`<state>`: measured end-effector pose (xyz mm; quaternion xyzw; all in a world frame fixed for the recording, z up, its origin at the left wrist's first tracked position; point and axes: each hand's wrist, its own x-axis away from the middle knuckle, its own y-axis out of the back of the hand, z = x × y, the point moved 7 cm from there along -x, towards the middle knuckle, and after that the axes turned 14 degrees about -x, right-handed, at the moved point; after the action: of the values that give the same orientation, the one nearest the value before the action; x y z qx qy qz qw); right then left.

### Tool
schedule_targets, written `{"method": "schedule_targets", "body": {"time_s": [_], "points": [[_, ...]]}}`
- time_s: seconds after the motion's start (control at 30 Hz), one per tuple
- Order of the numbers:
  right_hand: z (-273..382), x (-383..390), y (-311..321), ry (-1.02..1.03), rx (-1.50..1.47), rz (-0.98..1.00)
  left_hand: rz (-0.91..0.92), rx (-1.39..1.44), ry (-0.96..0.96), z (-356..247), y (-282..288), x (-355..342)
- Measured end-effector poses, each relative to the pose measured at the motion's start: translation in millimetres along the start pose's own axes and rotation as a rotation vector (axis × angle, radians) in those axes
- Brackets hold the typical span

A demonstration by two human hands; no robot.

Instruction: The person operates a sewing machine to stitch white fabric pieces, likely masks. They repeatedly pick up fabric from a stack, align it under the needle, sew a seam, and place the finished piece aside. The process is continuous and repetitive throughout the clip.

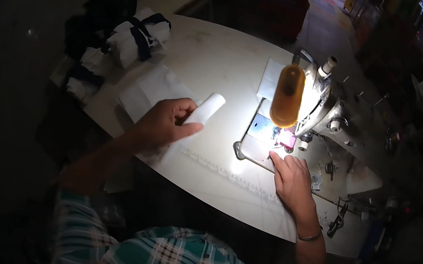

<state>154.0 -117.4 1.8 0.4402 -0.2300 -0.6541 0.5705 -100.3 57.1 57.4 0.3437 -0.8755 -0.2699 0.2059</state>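
My left hand [161, 120] grips a folded strip of white fabric [207, 110], pinched between thumb and fingers above the table. Under it lies a larger white fabric piece [153, 92]. On the right stands a sewing machine [321, 102], its lamp lighting the needle area. My right hand [294, 181] rests palm down at the near edge of the machine's metal plate [259, 149]. One digit reaches toward the needle area, apart from the others, and nothing shows in its fingers. A pink part [287, 138] sits beside the needle, whose tip is hidden in glare.
A heap of white and dark fabric pieces [135, 38] lies at the table's far left. An amber oval cover [287, 96] stands before the machine head. A printed ruler scale [232, 176] runs along the near edge. Dark-handled snips [338, 219] lie at the right.
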Motion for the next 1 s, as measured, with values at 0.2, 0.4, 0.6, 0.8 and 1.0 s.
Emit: {"method": "schedule_targets", "body": {"time_s": [0.2,0.4,0.6,0.8,1.0], "points": [[-1,0,1,0.013,-0.006,-0.011,0.279,0.103,0.226,-4,-63,-8],[-1,1,1,0.037,-0.040,-0.097,-0.212,-0.589,-0.394,-40,-88,-30],[22,-5,-9,0.145,0.004,0.035,-0.155,-0.557,-0.535,-41,-113,-73],[17,-2,-10,0.149,0.009,0.023,-0.006,-0.399,-0.273,-24,-110,-91],[19,-3,-9,0.164,-0.002,0.003,-0.237,-0.319,-0.606,-28,-95,-72]]}}
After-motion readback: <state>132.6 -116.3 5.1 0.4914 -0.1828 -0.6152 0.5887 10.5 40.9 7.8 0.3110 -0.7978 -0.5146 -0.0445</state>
